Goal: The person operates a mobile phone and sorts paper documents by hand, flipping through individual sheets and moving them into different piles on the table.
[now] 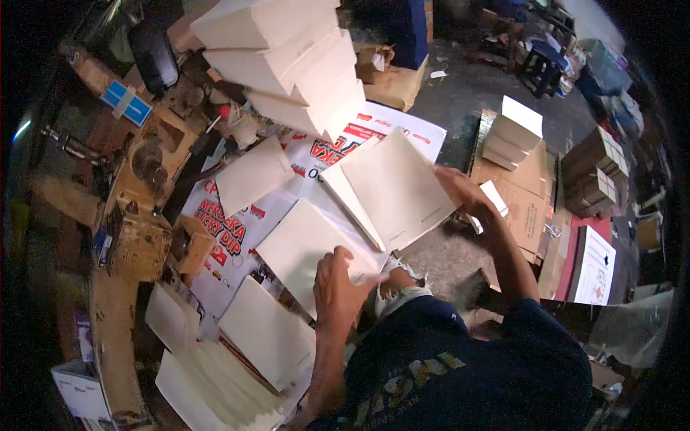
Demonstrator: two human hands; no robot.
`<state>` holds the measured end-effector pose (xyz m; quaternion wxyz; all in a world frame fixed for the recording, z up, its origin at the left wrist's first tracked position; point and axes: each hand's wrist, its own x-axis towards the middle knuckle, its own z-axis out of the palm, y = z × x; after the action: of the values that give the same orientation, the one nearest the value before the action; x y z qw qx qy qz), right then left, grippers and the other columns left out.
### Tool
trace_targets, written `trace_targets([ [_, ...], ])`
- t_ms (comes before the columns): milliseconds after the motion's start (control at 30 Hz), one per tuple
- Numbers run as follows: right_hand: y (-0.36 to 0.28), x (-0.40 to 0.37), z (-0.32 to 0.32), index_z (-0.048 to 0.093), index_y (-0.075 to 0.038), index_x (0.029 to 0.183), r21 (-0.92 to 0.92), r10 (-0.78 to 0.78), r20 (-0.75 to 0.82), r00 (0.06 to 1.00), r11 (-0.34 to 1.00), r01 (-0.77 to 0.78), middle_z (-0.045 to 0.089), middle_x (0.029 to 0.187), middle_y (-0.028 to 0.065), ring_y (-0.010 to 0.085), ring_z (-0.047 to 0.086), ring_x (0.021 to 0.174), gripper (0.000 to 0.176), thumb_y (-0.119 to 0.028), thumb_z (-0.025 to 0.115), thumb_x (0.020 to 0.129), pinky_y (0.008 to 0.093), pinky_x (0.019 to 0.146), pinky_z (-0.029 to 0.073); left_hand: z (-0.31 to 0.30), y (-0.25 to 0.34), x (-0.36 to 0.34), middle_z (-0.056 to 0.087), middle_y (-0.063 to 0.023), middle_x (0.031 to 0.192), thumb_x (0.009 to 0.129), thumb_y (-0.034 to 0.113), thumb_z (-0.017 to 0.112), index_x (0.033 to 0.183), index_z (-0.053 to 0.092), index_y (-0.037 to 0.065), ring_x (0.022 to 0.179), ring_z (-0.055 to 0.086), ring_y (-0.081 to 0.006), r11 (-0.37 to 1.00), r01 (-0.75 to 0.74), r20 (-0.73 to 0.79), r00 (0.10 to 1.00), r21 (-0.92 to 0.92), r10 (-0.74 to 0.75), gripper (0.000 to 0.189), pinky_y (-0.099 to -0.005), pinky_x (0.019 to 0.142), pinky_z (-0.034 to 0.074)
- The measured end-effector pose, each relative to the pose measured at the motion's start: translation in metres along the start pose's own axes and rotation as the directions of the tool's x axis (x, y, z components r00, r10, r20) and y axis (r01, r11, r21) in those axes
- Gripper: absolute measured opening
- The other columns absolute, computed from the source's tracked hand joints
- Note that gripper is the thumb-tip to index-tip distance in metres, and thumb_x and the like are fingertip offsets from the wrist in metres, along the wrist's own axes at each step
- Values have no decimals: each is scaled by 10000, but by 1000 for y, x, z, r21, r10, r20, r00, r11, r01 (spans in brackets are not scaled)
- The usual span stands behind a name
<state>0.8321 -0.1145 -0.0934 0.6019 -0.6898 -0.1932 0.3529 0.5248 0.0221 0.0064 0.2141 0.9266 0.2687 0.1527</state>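
My left hand [339,287] is over a stack of cream paper sheets [298,241], its thumb and fingers apart. My right hand [463,192] is at the right edge of another cream paper sheet [399,190], with its fingertips partly hidden along that edge. This sheet lies slightly askew over more sheets [352,205]. Closer to my left forearm are a further stack of sheets [269,334] and a fanned pile of paper [219,388]. Another cream sheet [253,174] lies farther up on the left.
A tall stack of cream paper blocks [280,61] stands at the back on a printed poster [223,230]. Worn wooden equipment [147,161] lines the left side. To the right are a white paper block [514,129] on flattened cardboard [517,208] and tied bundles [593,169].
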Motion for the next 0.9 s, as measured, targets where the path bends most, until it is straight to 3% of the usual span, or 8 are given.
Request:
trace_targets([
  [133,-49,-25,20,598,5,1176,334,199,-39,979,926,-174,647,1044,71,137,621,876,527,-444,604,901,253,795,484,-2,-31,-21,651,-180,861,742,209,784,851,597,-22,810,649,-296,989,47,122,992,-138,-31,316,-392,710,513],
  [200,-49,-26,18,623,12,1131,-306,36,24,999,952,-27,661,988,54,142,622,870,511,-413,673,852,260,787,484,-3,-52,-32,669,-159,825,798,153,733,833,598,-42,758,661,-237,939,99,123,991,-329,-61,240,-350,654,516],
  [400,-61,-42,46,623,18,1131,-87,-71,-55,996,994,66,667,911,31,133,625,821,396,-193,728,812,254,733,489,-31,-42,-55,699,-83,740,834,159,733,846,665,-54,669,638,-103,631,429,41,846,-647,-532,224,-268,619,507],
  [600,-52,-54,76,429,47,1337,180,-172,-43,984,968,177,676,1027,117,208,639,961,612,-142,710,827,328,888,488,-18,-53,-70,692,-48,747,816,155,755,913,688,-70,681,620,-77,530,295,-99,799,-795,-594,255,-233,617,500],
  [633,-84,-78,106,311,62,1400,-89,-95,-53,994,992,90,627,1169,179,233,605,1081,695,-165,680,856,343,969,443,-19,-51,-72,690,-41,756,814,150,756,929,685,-70,681,620,-76,459,254,-96,784,-851,-613,259,-246,634,518],
  [733,-32,-73,132,282,58,1422,-81,-137,302,943,982,168,558,1277,212,239,592,1099,696,-226,642,897,318,962,442,-25,-73,-89,702,-65,908,799,156,769,1026,660,-67,805,642,-108,694,546,121,818,-470,-562,336,-297,792,546],
  [800,42,-57,156,303,39,1422,-128,-247,286,926,948,292,569,1265,202,231,598,1083,675,-252,629,907,318,948,451,-25,-61,-95,677,-89,1049,770,225,799,1083,632,-52,897,632,-136,491,134,-17,957,-861,-291,450,-326,856,528],
  [900,10,-79,170,349,16,1417,-151,-139,222,965,973,175,561,1270,160,197,557,1111,613,-239,608,924,307,947,441,-62,-55,-117,654,-113,1002,718,269,826,1047,612,6,886,623,-226,803,207,-59,956,-560,-287,473,-359,779,500],
])
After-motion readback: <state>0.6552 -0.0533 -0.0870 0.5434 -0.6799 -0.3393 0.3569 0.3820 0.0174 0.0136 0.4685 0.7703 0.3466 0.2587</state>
